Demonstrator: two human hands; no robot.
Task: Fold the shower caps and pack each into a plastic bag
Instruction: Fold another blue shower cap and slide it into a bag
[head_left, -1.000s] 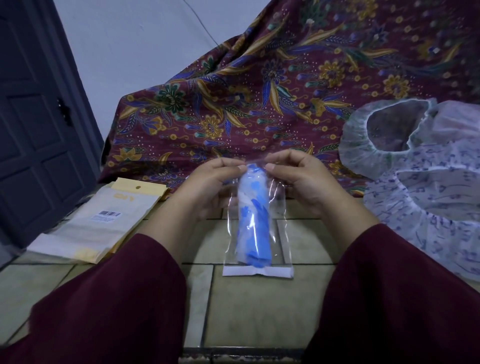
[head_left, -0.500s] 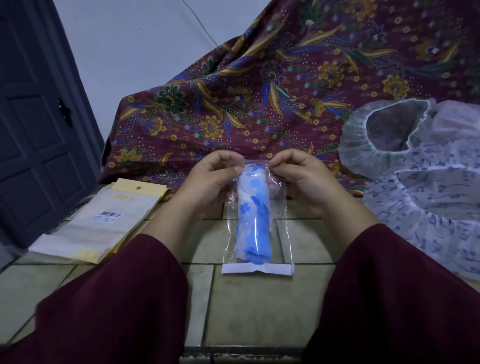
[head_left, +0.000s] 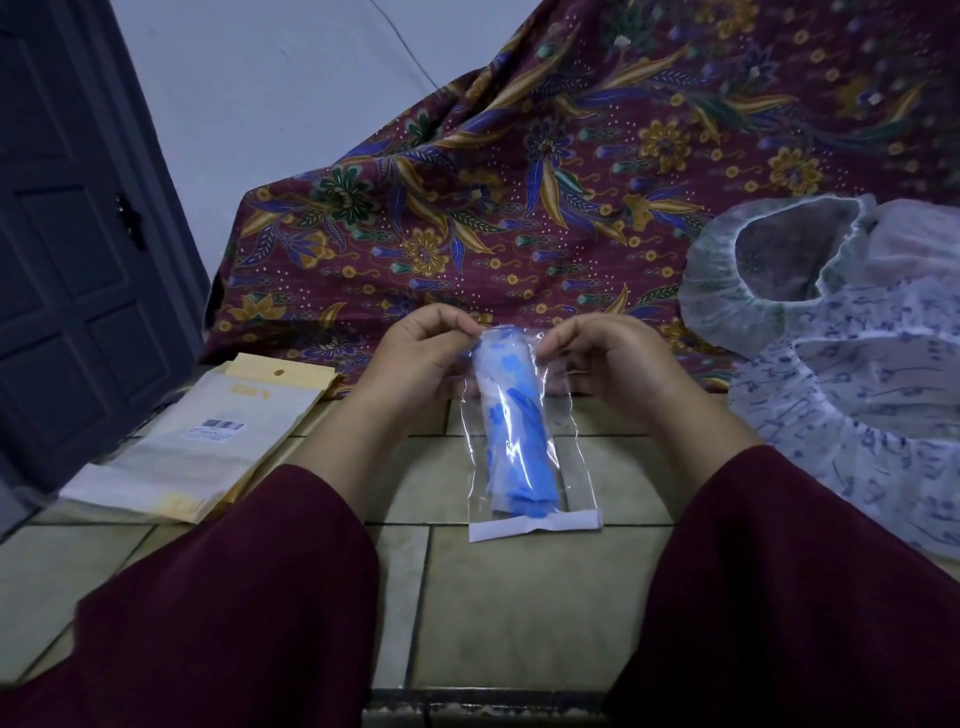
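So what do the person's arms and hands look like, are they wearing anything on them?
Both arms are in loose, wide sleeves of dark maroon cloth, plain with no pattern. The left sleeve and the right sleeve stop short of the wrists. The left hand and right hand are bare: no gloves, and no rings or watch show.

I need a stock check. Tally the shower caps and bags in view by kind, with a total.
Folded blue shower cap, inside the clear bag: 1
Loose shower caps on the right: at least 2
Clear plastic bag: 1
Yellow-topped packets, stacked, number unclear: at least 1
Total: at least 5
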